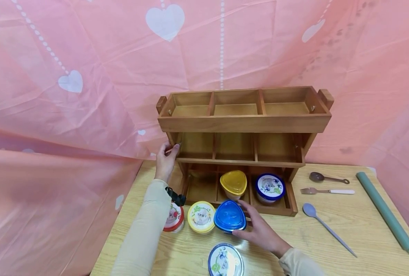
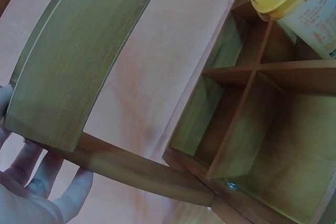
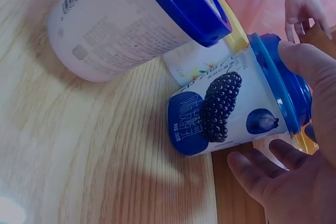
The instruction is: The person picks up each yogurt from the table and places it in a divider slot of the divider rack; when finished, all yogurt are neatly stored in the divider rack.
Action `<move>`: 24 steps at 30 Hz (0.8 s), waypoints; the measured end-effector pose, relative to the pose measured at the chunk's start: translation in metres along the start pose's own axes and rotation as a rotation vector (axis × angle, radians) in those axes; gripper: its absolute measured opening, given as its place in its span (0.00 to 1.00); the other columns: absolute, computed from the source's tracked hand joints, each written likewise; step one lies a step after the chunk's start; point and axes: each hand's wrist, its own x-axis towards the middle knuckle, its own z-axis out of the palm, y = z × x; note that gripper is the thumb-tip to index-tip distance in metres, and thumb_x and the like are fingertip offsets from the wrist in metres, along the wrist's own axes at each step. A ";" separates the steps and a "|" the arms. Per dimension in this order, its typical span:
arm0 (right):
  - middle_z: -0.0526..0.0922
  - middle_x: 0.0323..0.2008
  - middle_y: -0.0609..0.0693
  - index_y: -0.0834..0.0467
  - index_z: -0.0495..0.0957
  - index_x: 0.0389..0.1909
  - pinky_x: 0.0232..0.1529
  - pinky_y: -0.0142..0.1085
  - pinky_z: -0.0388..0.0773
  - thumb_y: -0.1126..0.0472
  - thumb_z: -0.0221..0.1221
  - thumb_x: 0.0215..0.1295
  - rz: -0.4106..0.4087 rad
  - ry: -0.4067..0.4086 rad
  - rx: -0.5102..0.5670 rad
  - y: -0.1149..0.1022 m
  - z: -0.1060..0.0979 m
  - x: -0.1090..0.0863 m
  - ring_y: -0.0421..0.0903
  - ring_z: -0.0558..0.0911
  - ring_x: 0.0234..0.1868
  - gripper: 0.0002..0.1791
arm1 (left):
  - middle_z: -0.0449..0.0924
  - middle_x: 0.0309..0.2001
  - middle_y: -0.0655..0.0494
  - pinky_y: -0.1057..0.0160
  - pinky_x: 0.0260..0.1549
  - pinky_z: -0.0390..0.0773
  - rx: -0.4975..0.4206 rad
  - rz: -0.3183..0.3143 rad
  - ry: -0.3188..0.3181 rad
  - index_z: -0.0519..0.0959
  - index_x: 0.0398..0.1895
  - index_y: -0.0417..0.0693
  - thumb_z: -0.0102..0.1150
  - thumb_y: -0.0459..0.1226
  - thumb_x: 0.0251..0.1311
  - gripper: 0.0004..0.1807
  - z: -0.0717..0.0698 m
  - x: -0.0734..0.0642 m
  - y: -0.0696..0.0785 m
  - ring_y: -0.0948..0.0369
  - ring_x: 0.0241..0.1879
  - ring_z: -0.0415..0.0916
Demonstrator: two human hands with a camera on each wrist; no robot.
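One three-tier brown wooden box (image 1: 244, 125) is pinched at the middle tier's left end between the thumb and curled fingers of the left hand (image 1: 165, 163); the right hand (image 1: 259, 228) spans one tub with a blue rounded-triangular lid (image 1: 230, 216), on the table before the box, thumb and index pinching the lid, remaining fingers spread. Tubs total six: three more on the table, round-lidded in red (image 1: 173, 217), yellow (image 1: 201, 217) and blue (image 1: 226, 261), plus two in the bottom tier, yellow-triangular-lidded (image 1: 233, 183) centre and dark-blue-round-lidded (image 1: 270, 188) right. Two spoons, brown (image 1: 316, 176) and blue-grey (image 1: 309, 210), and one fork (image 1: 314, 191) lie rightward.
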 end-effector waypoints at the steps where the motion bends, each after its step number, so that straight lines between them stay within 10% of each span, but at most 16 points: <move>1: 0.60 0.71 0.63 0.54 0.51 0.76 0.61 0.57 0.74 0.50 0.72 0.55 -0.004 -0.002 -0.007 0.000 0.001 0.001 0.66 0.68 0.67 0.53 | 0.73 0.53 0.49 0.55 0.61 0.72 -0.002 0.001 0.002 0.74 0.56 0.45 0.58 0.43 0.69 0.17 0.000 0.000 0.000 0.54 0.56 0.72; 24: 0.57 0.73 0.62 0.52 0.49 0.76 0.66 0.62 0.62 0.50 0.73 0.52 -0.065 -0.033 -0.018 0.003 0.007 0.015 0.66 0.64 0.70 0.55 | 0.73 0.55 0.49 0.54 0.63 0.72 0.018 -0.014 -0.003 0.73 0.57 0.45 0.57 0.44 0.69 0.18 -0.001 0.000 0.000 0.54 0.57 0.72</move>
